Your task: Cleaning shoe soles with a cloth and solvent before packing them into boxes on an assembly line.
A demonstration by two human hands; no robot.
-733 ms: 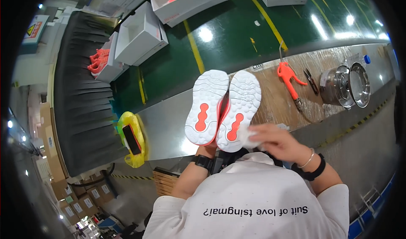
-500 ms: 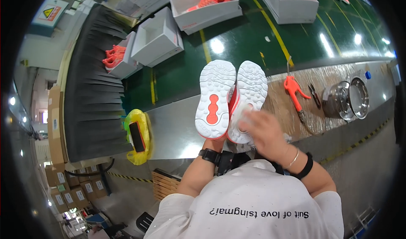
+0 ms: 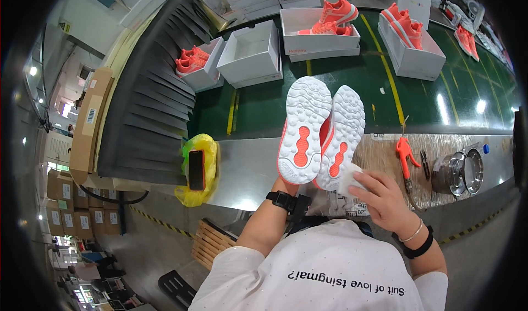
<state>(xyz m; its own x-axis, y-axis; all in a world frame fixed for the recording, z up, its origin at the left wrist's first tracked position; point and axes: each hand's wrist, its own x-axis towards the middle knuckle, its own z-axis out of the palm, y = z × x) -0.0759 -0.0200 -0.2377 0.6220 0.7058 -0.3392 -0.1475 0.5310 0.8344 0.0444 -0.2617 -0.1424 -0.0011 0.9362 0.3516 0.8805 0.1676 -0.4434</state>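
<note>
A pair of coral sneakers (image 3: 304,146) is held up, with the white soles and coral inserts facing me. My left hand (image 3: 287,188) is mostly hidden behind the shoes and supports them from below, so its fingers do not show. In my right hand (image 3: 385,201), a white wiping cloth (image 3: 350,180) is pinched between thumb and fingers. The cloth sits at the heel of the right-hand shoe (image 3: 342,135); whether it touches the sole I cannot tell.
Behind the shoes runs a green conveyor belt (image 3: 258,110) bearing white shoe boxes (image 3: 250,55), some with coral sneakers. Right on the bench lie an orange air blow gun (image 3: 405,159), tweezers (image 3: 424,164) and steel bowls (image 3: 450,173). A phone (image 3: 196,169) rests on a yellow bag (image 3: 206,146) at left.
My right hand has drawn back from the middle of the right-hand sole to its heel edge with the cloth. The view has shifted, showing more of the belt's far side.
</note>
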